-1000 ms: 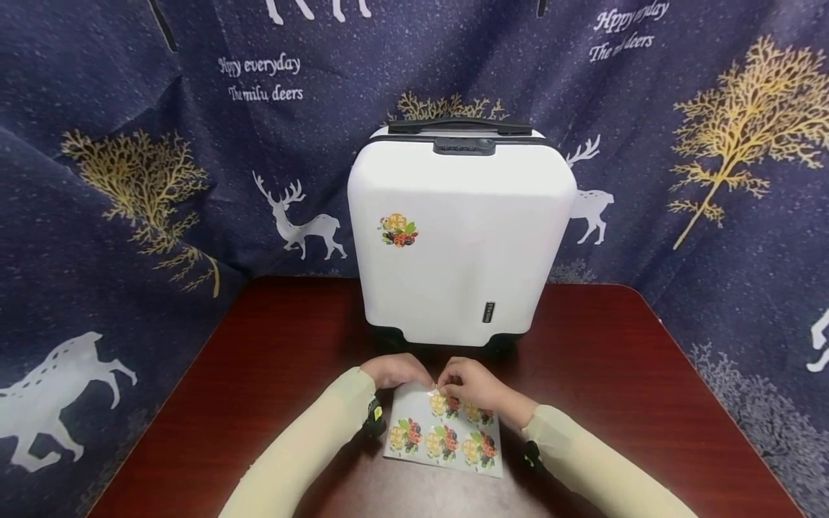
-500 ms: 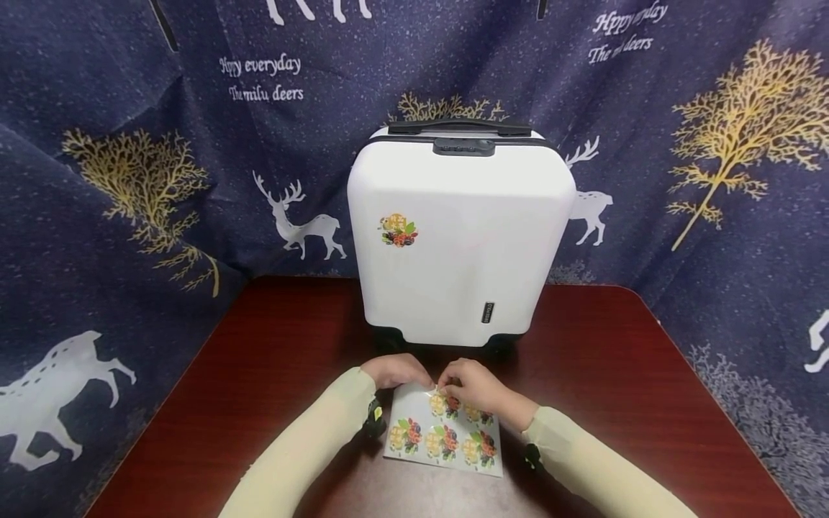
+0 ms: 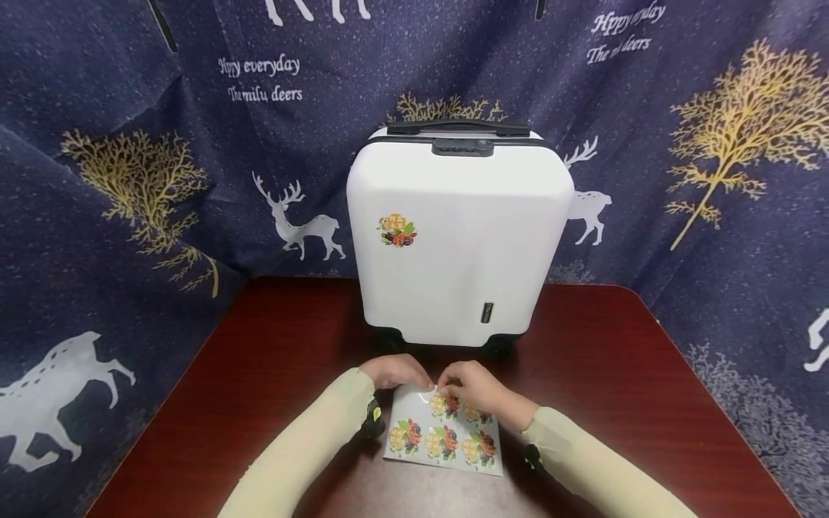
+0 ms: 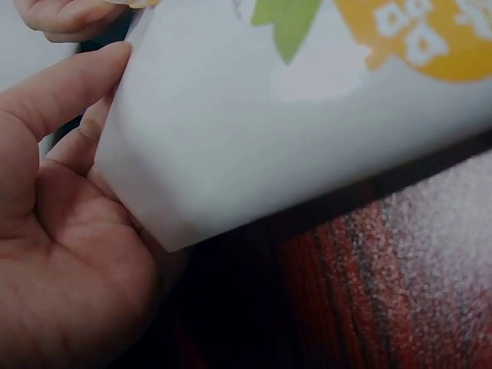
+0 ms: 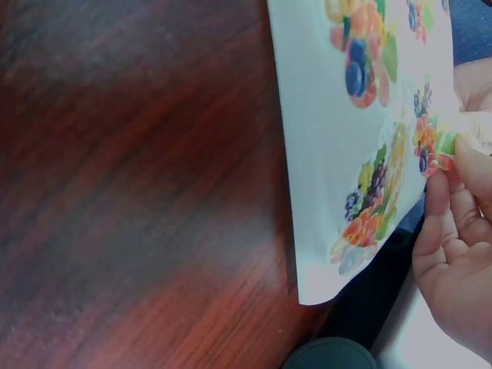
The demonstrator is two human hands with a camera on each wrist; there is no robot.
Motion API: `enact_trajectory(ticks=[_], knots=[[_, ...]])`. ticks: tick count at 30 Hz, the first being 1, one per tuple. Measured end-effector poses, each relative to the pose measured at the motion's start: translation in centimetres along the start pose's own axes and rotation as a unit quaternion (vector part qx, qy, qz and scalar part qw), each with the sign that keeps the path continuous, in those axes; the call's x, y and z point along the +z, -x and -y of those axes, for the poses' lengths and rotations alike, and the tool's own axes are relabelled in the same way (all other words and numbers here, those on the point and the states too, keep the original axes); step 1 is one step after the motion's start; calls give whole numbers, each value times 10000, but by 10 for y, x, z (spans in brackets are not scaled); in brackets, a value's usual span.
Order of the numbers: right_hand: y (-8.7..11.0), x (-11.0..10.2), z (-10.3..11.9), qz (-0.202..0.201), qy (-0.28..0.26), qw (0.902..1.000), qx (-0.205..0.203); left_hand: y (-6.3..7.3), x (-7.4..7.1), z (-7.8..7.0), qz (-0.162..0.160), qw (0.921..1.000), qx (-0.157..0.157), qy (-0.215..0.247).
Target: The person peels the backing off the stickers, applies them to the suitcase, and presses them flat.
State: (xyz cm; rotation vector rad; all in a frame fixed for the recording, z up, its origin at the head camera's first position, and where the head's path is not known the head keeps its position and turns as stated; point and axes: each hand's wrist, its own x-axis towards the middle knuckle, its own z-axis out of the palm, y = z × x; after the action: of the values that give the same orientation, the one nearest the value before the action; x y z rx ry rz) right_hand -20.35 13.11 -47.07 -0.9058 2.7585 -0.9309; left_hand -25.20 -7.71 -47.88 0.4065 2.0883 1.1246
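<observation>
A white sheet of fruit stickers (image 3: pixel 412 409) lies on the table, its far edge raised off the surface in the wrist views. My left hand (image 3: pixel 396 371) grips that edge near the left corner, thumb on top and fingers underneath. Beside it, my right hand (image 3: pixel 478 385) pinches the edge of a fruit sticker (image 5: pixel 427 142) at the sheet's far side between thumb and fingers. How much of this sticker is loose from the sheet I cannot tell. Behind both hands stands a white suitcase (image 3: pixel 456 266), with one fruit sticker (image 3: pixel 398 230) on its upper left front.
Both hands and the sheet are on a dark red wooden table (image 3: pixel 259 374), in front of the suitcase's black wheels (image 3: pixel 499 345). A dark blue curtain (image 3: pixel 259 137) printed with deer and golden trees hangs behind the table and along its sides.
</observation>
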Motion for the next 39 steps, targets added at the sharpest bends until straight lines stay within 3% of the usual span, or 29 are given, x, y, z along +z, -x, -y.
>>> enact_trajectory(ticks=[7,15,21,39], knots=[[1,2,-1,127,-136,9998,31,2,1,-1,-25,9998,-5,-189],[2,-1,0,176,-153,9997,-35,-1,0,-4,-164,9973,76,-716],[4,-4,4,173,-284,9994,42,-1,0,-4,-395,9936,92,-1050],[9,-2,0,164,-538,9982,186,1,1,1,-404,9960,47,-795]])
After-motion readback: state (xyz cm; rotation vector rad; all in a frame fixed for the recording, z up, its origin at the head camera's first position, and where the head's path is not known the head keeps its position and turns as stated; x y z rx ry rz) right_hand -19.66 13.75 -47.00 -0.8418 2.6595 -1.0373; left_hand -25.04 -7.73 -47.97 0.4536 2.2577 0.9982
